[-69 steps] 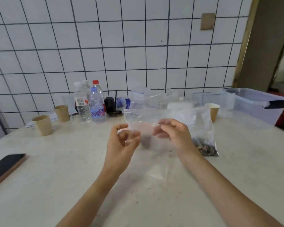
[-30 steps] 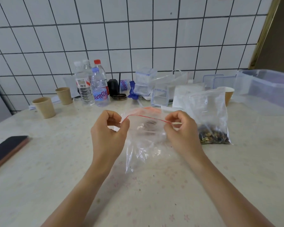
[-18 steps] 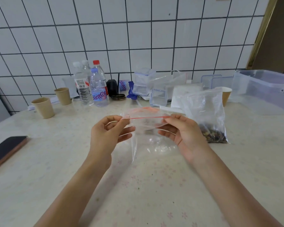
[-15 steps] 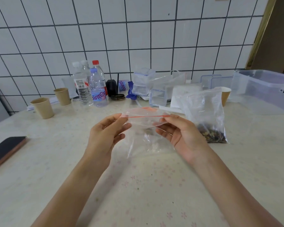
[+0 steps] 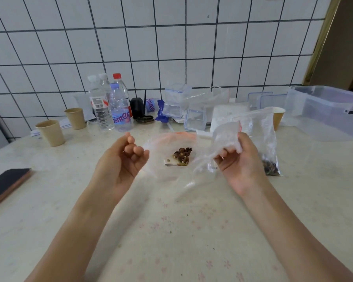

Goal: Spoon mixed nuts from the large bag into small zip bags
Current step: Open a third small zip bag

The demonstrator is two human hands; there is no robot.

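- Two bare hands are raised over the pale tabletop, with a small clear zip bag between them.
- The right hand has its grip clamped on bunched plastic at the small bag's right side, the fingers curled round a crumpled white-looking wad.
- The left hand sits at the bag's left edge, palm up, fingers loosely curled; whether its grip actually pinches the plastic I cannot tell.
- The small bag's red zip line arcs along the far edge.
- A small heap of brown mixed nuts shows through the bag, near its middle.
- The large bag stands just behind and to the right of the right hand, a dark layer of nuts in its bottom corner.
- Several water bottles stand by the tiled wall, with two paper cups to their left.
- A dark phone lies at the left edge of the tabletop.
- A large clear storage bin sits far right, with small clear containers near the wall.
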